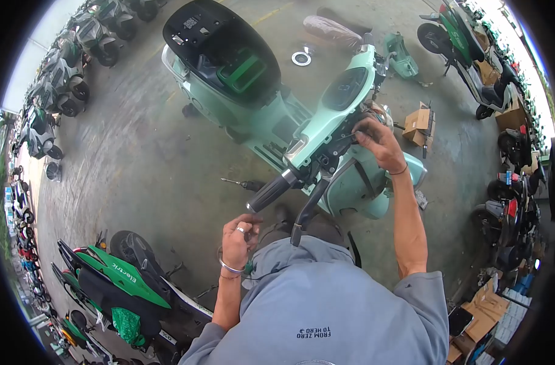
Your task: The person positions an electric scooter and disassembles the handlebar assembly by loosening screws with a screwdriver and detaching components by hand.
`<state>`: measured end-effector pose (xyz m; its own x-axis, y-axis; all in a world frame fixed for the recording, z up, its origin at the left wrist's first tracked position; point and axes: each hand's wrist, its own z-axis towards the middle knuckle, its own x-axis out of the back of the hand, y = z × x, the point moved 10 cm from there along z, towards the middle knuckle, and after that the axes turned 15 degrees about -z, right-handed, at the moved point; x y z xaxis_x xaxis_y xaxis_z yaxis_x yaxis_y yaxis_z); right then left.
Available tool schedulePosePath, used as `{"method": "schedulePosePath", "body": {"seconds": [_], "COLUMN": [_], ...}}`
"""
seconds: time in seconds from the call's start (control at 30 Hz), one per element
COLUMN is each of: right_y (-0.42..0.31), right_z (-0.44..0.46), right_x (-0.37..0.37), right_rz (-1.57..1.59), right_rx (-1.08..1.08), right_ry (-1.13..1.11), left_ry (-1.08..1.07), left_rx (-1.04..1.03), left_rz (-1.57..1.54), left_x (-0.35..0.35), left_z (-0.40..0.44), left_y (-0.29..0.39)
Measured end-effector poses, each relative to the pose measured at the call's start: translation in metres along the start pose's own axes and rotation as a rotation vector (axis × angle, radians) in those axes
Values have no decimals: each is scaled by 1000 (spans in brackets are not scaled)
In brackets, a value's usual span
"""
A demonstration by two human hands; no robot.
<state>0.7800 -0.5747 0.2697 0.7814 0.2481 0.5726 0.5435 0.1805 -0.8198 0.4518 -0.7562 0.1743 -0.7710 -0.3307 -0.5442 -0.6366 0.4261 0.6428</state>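
A mint-green scooter (198,91) stands before me, its handlebar housing (311,143) opened on the side near me, with dark inner parts and wires (378,115) exposed. My right hand (381,146) reaches into this opening, thumb and fingers pinched together at the bracket. What they pinch is too small to make out. Just below the end of the black handlebar grip (271,193) is my left hand (237,242), curled closed, with a ring and a bracelet. Its contents, if any, are hidden. A brake lever (311,210) points toward me, and a round display (344,89) sits on top of the housing.
A tool with a long bit (235,182) lies on the floor beyond the grip. Past the scooter are a mint-green panel (400,56), a cardboard box (417,125) and a round ring-shaped part (301,58). A green-black motorbike (125,274) stands close on my left; more line both sides.
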Motion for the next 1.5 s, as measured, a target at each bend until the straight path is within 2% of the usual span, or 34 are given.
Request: {"method": "schedulePosePath", "body": {"seconds": [0.03, 0.13, 0.17, 0.2, 0.27, 0.33, 0.4, 0.47, 0.53, 0.6, 0.67, 0.7, 0.73, 0.8, 0.83, 0.87, 0.93, 0.97, 1.0, 1.07, 1.13, 1.2, 1.27, 1.4, 1.47, 1.5], "right_y": [-2, 0, -3, -23, -54, -67, -62, -18, 26, 49, 60, 56, 50, 35, 29, 24, -21, -25, -26, -16, -15, -16, -18, -16, -13, -12], "right_z": [-6, -8, -7, -7, -2, -5, -14, -18, -22, -30, -36, -37, -37, -37, -35, -31, -33, -27, -22, -10, -1, 5, 8, 9, 7, 6], "right_x": [1, 1, 0, 1, -2, -8, -2, 11, 24, 44, 61, 72, 81, 100, 115, 122, 127, 126, 124, 119, 118, 117, 108, 110, 111, 112], "right_rz": [130, 160, -40, -91, -358, -511, -358, 277, 1008, 1113, 927, 802, 810, 614, 476, 476, -68, -121, -119, -132, -96, -18, 7, 97, 132, 115], "right_rx": [10, 54, 105, 127, 347, 327, 365, 234, 146, 159, 114, 137, 136, 143, 229, 236, 489, 474, 491, 440, 438, 417, 398, 336, 323, 310], "right_ry": [-10, -103, -156, -132, -14, 20, 99, 83, 169, 234, 240, 245, 232, 222, 275, 258, 233, 243, 228, 240, 242, 234, 170, 218, 257, 289], "left_ry": [10, 25, 21, 16, 55, 94, 228, 283, 197, 159, 119, 201, 285, 270, 239, 204, 191, 165, 174, 98, 22, -123, -114, -4, -153, -153], "left_rx": [18, 42, 56, 73, 94, 112, 58, -27, -115, -86, -61, -3, 56, 38, 28, 14, -36, -81, -96, -169, -176, -164, -163, -150, -138, -148], "left_rz": [25, 52, 37, 25, 31, 45, 31, 67, -92, -119, -152, -18, 111, 110, 124, 137, 14, -94, -109, -363, -417, -514, -544, -583, -645, -654], "left_x": [3, 7, 6, 5, 7, 2, 1, 8, -5, -17, -36, -51, -65, -98, -117, -132, -147, -154, -156, -161, -157, -171, -172, -164, -166, -168], "left_z": [1, 1, 1, 2, 7, 8, 8, 12, 10, 8, 10, 14, 17, 26, 29, 37, 50, 55, 61, 74, 89, 95, 101, 111, 118, 120], "left_y": [-6, -24, -31, -38, -55, -67, -73, -85, -93, -103, -112, -117, -122, -126, -126, -126, -126, -123, -124, -122, -127, -129, -133, -139, -144, -141]}}
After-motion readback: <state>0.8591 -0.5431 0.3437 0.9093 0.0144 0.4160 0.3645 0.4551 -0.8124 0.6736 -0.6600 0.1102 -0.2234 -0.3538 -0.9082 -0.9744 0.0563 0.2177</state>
